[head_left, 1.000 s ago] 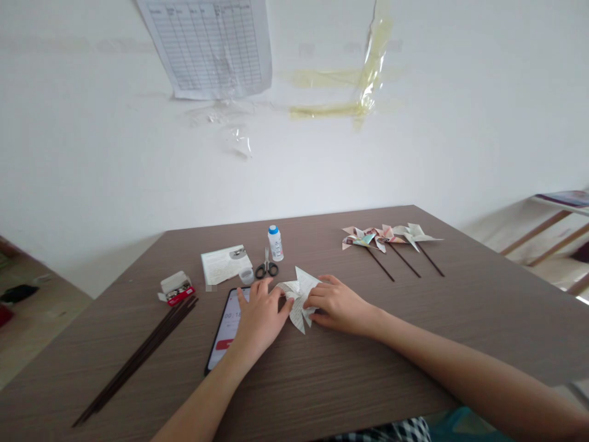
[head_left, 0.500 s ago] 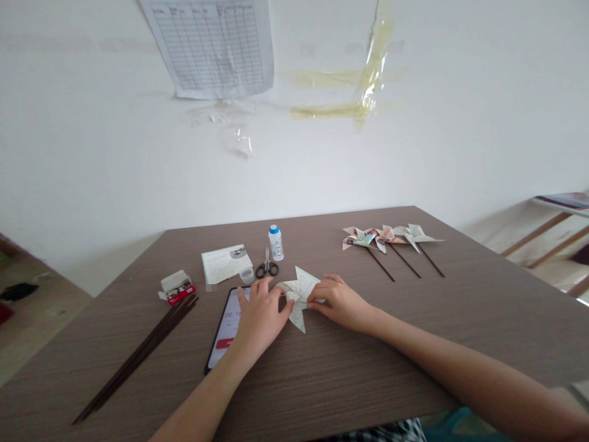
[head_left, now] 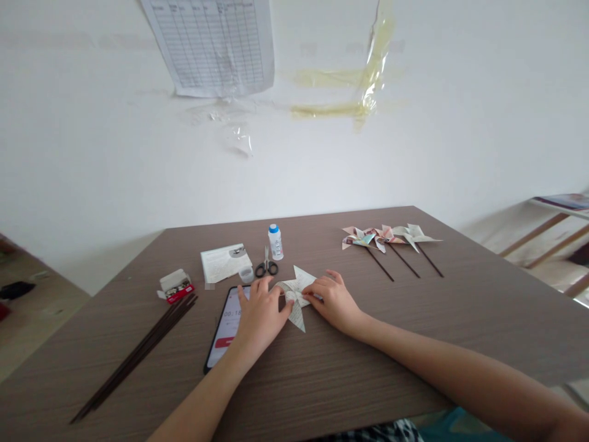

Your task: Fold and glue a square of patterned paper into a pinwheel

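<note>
A pinwheel (head_left: 298,314) folded from printed white paper lies on the brown table (head_left: 368,368), its pointed blades spread between my hands. My left hand (head_left: 263,310) holds the pinwheel's left side, thumb near the centre and fingers on the left blade. From the right, my right hand (head_left: 335,301) has its fingers closed on the paper close to the middle. Part of the right blade is hidden behind those fingers. Beneath my left hand and wrist is a phone (head_left: 222,341) with a timer on its screen, partly covered.
Beyond my hands are black-handled scissors (head_left: 267,267), a blue-capped bottle (head_left: 275,243), a small clear cup (head_left: 246,274) and a stack of paper (head_left: 223,263). Leftward lie a red-white box (head_left: 177,286) and several dark sticks (head_left: 138,356). Three finished pinwheels (head_left: 384,238) on sticks rest at back right.
My right hand has shifted slightly left, its fingertips now nearer the pinwheel's centre. My left hand stays in the same place on the paper.
</note>
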Tool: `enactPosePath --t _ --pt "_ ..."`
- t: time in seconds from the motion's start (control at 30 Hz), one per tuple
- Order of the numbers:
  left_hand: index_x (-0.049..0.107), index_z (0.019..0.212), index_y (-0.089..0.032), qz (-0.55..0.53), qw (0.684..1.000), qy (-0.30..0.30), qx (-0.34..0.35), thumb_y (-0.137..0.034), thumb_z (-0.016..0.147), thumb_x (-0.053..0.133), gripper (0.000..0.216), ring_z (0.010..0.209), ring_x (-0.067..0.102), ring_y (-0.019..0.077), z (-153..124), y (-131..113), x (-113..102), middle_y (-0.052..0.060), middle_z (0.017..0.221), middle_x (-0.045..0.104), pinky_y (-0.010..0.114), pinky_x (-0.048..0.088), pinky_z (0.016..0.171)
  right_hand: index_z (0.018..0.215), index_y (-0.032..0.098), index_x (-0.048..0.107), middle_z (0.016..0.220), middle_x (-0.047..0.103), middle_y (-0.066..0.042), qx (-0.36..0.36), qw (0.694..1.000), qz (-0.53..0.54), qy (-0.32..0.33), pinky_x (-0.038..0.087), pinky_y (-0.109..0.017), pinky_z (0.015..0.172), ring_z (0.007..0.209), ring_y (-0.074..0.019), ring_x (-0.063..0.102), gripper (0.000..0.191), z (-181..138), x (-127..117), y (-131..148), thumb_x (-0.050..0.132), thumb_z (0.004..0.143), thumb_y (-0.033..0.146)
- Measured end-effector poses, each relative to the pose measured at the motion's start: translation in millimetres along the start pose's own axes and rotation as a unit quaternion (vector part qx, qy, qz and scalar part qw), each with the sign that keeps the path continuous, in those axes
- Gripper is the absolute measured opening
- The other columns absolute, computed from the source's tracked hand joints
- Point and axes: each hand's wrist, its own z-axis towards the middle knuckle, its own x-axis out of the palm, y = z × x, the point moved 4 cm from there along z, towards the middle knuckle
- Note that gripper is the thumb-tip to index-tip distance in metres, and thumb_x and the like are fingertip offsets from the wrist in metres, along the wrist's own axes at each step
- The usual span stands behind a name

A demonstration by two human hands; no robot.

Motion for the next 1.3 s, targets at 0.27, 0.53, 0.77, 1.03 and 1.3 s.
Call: enactPosePath --t 0.27,0.53,0.77,1.03,1.3 --pt "0.088 0.126 -0.026 0.015 1.0 0.01 -0.001 -0.032 0.109 0.07 0.025 0.161 0.058 0.0448 0.1 1.0 1.6 0.018 0.166 0.069 0.084 0.032 0.138 0.112 0.029 0.088 0.108 0.087 -0.009 -0.064 0.997 -0.045 -0.018 0.029 -0.07 0.138 0.107 -0.0317 0.077 0.025 -3.2 1.4 -3.0 0.064 0.116 0.027" --pt "0.087 0.127 -0.023 0.01 1.0 0.012 0.001 -0.032 0.111 0.068 0.027 0.161 0.057 0.0447 -0.4 0.3 1.1 0.019 0.167 0.069 0.085 0.031 0.138 0.108 0.029 0.089 0.109 0.086 -0.009 -0.064 0.997 -0.051 0.004 0.028 -0.074 0.137 0.109 -0.0329 0.077 0.025 -1.0 -2.5 2.0 0.065 0.115 0.025" --pt "0.086 0.128 -0.025 0.012 1.0 0.015 0.005 -0.033 0.111 0.067 0.027 0.16 0.058 0.0431 0.5 1.7 3.3 0.018 0.166 0.069 0.084 0.032 0.137 0.113 0.03 0.088 0.111 0.087 -0.008 -0.097 0.993 -0.071 0.007 0.022 -0.076 0.14 0.11 -0.0314 0.075 0.025 -1.7 -1.4 3.2 0.065 0.115 0.023" --pt "0.086 0.129 -0.025 0.018 1.0 0.015 0.008 -0.032 0.111 0.068 0.027 0.16 0.058 0.0434 0.4 3.3 6.5 0.018 0.165 0.069 0.083 0.033 0.137 0.115 0.03 0.09 0.113 0.086 -0.008 -0.089 0.992 -0.084 0.007 0.024 -0.075 0.141 0.114 -0.0326 0.077 0.019 -0.6 -0.4 6.4 0.072 0.113 0.025" --pt "0.085 0.13 -0.023 0.017 1.0 0.015 0.007 -0.03 0.11 0.07 0.026 0.16 0.058 0.0425 1.8 3.7 8.1 0.018 0.165 0.07 0.082 0.033 0.137 0.122 0.032 0.089 0.115 0.086 -0.006 -0.118 0.985 -0.121 -0.021 0.03 -0.072 0.139 0.112 -0.0303 0.077 0.022 -4.4 0.1 9.6 0.068 0.116 0.03"
